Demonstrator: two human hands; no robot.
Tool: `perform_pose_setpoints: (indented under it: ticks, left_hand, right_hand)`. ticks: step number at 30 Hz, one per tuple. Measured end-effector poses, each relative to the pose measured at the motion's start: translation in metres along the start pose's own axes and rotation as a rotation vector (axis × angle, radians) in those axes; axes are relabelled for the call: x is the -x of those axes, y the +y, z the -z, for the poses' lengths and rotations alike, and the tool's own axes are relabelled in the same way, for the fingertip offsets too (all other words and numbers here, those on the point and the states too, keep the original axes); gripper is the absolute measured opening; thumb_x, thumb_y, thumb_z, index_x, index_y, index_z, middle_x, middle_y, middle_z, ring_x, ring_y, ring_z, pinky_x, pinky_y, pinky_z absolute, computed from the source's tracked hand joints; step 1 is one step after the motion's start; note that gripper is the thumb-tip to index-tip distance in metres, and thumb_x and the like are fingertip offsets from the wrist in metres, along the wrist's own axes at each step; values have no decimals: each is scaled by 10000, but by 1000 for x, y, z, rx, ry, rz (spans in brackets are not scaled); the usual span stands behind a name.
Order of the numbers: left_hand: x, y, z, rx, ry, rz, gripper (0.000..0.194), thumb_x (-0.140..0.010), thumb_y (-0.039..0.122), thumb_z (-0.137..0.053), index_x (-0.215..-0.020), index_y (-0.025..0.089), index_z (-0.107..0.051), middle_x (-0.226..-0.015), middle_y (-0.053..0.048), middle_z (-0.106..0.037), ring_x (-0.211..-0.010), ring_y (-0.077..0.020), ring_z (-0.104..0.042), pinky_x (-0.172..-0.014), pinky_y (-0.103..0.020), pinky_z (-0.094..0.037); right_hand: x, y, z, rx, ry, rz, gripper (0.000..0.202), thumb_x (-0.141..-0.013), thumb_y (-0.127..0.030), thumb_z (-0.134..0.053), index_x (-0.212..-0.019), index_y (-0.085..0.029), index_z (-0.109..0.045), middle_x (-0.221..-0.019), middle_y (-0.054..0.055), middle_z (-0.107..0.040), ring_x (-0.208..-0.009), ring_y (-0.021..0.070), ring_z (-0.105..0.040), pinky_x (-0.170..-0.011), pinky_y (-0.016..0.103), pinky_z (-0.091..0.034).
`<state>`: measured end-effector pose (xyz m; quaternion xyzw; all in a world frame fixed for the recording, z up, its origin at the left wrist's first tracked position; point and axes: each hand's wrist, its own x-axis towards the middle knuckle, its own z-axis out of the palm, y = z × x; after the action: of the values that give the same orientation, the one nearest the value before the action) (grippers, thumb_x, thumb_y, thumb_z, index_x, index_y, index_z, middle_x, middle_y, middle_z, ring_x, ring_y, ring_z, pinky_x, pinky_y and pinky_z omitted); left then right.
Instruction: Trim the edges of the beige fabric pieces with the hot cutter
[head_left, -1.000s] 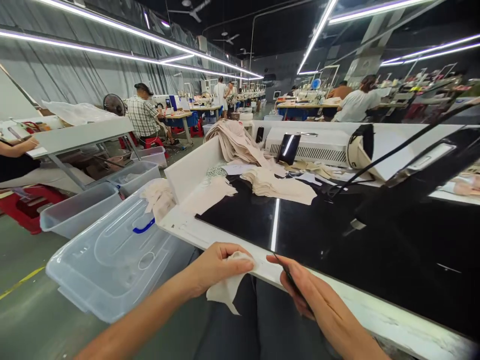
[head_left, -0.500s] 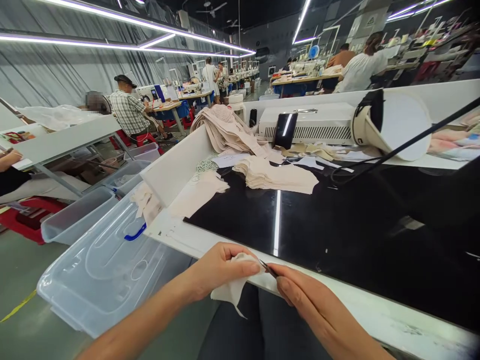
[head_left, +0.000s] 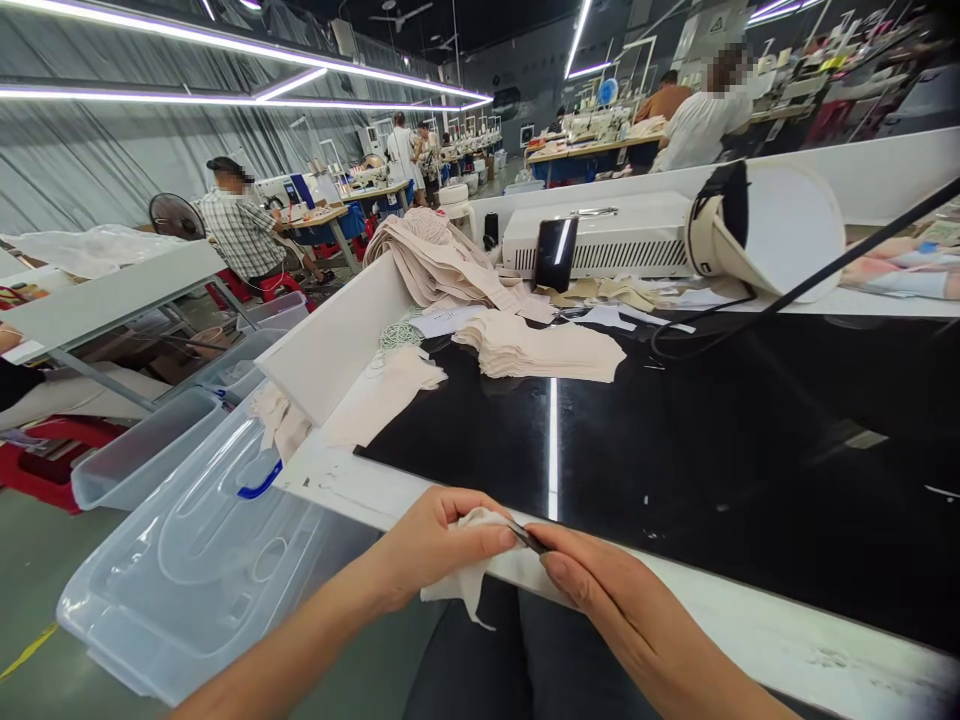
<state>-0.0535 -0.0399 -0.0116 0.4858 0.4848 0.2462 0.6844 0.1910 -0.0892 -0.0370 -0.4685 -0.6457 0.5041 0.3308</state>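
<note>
At the lower centre of the frame, the left hand (head_left: 431, 548) pinches a small cream fabric piece (head_left: 459, 588), its loose end hanging down. Just right, the right hand (head_left: 611, 585) grips a slim dark pointed tool (head_left: 529, 539), its tip at the left thumb. Above, a layered stack of cream cut fabric (head_left: 551, 350) lies on the glossy black surface (head_left: 750, 450).

Dark slate trousers (head_left: 480, 670) of plain cloth are worn, glimpsed below the worktop's (head_left: 675, 430) near edge; the two legs (head_left: 577, 670) are divided by a darker line; the left hand (head_left: 431, 545) and right hand (head_left: 611, 580) are bare; the forearms (head_left: 300, 635), too, are seen uncovered.
</note>
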Motion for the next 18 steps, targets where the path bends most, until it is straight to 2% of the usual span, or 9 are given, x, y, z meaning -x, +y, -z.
perform_pose_setpoints:
  ticks: [7,13,18]
  left_hand:
    - [1,0,-1,-19,10,-19,576,-767,682,-1122,-945,168,-934,-873,-23,-753,-825,-161,-591,-781,-279,-440]
    - [2,-1,-2,10,3,-15,541,-786,652,-1111,-952,170,-930,-842,-9,-732,-796,-148,-565,-743,-271,-416]
    - [1,-2,-2,21,-3,-23,525,-791,642,-1110,-934,174,-919,-812,4,-711,-755,-135,-542,-716,-265,-409]
  right_hand:
    - [1,5,-2,13,21,-96,831,-1168,-936,-488,-1531,-316,-906,-1589,123,-890,-1515,402,-829,-1372,587,-639]
    - [-3,4,-1,18,-22,-58,780,-1200,-890,-464,-1494,-331,-922,-1522,107,-918,-1439,381,-864,-1296,528,-690]
    - [-5,4,1,43,-38,-45,798,-1208,-883,-429,-1502,-325,-919,-1507,111,-923,-1480,392,-850,-1289,529,-696]
